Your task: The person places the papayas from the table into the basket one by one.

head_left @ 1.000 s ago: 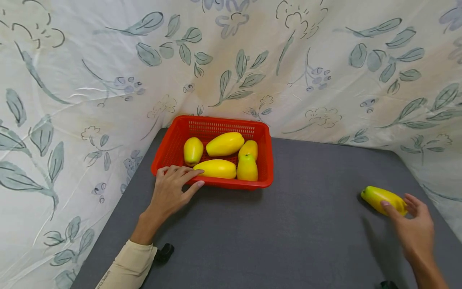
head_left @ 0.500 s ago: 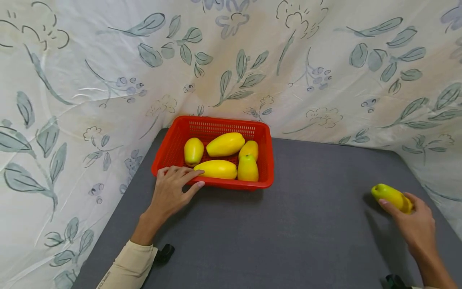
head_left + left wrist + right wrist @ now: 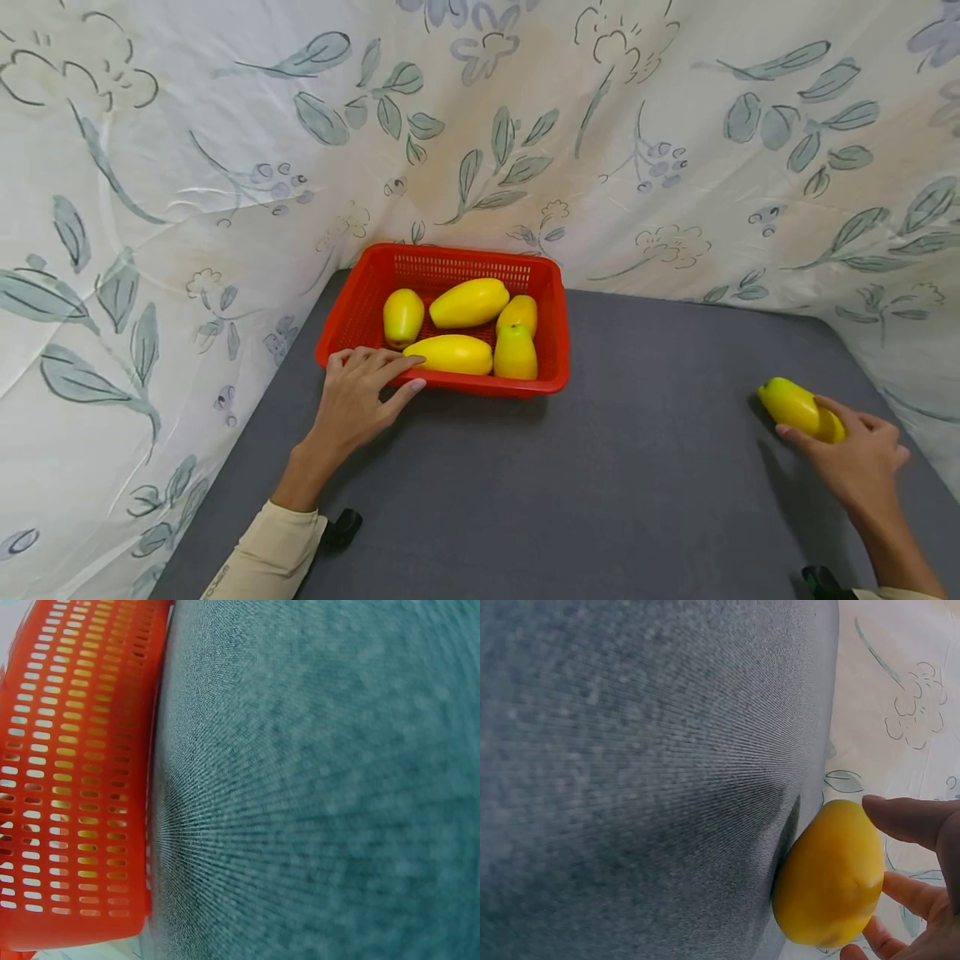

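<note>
At the right of the table, my right hand (image 3: 862, 454) holds a yellow oblong fruit (image 3: 795, 408) between thumb and fingers. The fruit has a greenish-yellow tip and is close over the table, its shadow beneath it. In the right wrist view the digits touch the side of the yellow fruit (image 3: 832, 877). A red plastic basket (image 3: 555, 333) with perforated walls holds several similar fruits (image 3: 468, 302). My left hand (image 3: 360, 396) rests on its near-left rim, fingers lying over the edge and thumb spread along the front. The left wrist view shows the basket wall (image 3: 75, 922), but hardly any of the hand.
Dark grey cloth covers the table (image 3: 637, 467). Behind it and along its sides hangs a pale curtain (image 3: 600, 167) printed with leaves and flowers. The basket stands near the back-left corner, close to the curtain.
My right hand's fingers have closed in around the fruit and turned it a little; over the last half second both have shifted slightly left. The left hand and basket stay put.
</note>
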The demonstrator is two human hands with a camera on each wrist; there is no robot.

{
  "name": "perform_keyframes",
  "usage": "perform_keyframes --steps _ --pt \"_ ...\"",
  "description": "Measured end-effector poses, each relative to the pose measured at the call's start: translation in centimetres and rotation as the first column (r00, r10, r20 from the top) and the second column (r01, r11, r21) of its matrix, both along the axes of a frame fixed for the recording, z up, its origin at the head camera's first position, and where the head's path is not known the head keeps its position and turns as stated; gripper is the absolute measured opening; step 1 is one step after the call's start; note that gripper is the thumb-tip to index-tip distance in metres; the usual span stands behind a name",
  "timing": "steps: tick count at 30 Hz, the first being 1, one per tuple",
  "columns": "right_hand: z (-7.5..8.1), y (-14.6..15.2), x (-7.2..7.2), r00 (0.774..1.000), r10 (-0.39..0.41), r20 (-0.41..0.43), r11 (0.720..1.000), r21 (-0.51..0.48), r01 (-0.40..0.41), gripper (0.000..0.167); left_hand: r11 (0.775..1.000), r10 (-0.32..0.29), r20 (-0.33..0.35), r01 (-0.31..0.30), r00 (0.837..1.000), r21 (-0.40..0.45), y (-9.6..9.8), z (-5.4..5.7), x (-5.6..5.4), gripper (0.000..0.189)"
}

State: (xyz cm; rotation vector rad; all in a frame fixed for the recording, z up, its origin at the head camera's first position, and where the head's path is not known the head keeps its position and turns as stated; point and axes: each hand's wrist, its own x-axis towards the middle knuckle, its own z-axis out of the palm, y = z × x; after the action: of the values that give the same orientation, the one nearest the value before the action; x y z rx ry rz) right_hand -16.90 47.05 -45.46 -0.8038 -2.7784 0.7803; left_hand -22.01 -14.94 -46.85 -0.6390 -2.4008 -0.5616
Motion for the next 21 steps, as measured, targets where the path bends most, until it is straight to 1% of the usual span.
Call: perform_keyframes --steps 5,9,15,21 --pt "-0.2 0.6 -0.4 0.998 0.059 0.025 0.998 0.002 -0.059 0.086 1.0 0.004 0.006 -0.004 1.0 -0.008 0.2 -0.1 0.1 0.041" --pt "-0.6 1.0 -0.6 0.995 0.097 0.014 0.995 0.005 -0.097 0.085 1.0 0.01 0.013 -0.01 1.0 -0.013 0.3 -0.1 0.1 0.042" --pt "-0.9 1.1 -0.9 0.994 0.108 -0.017 0.994 0.019 -0.108 0.08 1.0 0.019 0.015 -0.018 1.0 -0.009 0.5 0.0 0.1 0.042" --pt "-0.6 1.3 -0.8 0.993 0.118 -0.008 0.993 0.0 -0.118 0.081 1.0 0.025 0.012 -0.025 1.0 -0.007 0.6 0.1 0.1 0.042"
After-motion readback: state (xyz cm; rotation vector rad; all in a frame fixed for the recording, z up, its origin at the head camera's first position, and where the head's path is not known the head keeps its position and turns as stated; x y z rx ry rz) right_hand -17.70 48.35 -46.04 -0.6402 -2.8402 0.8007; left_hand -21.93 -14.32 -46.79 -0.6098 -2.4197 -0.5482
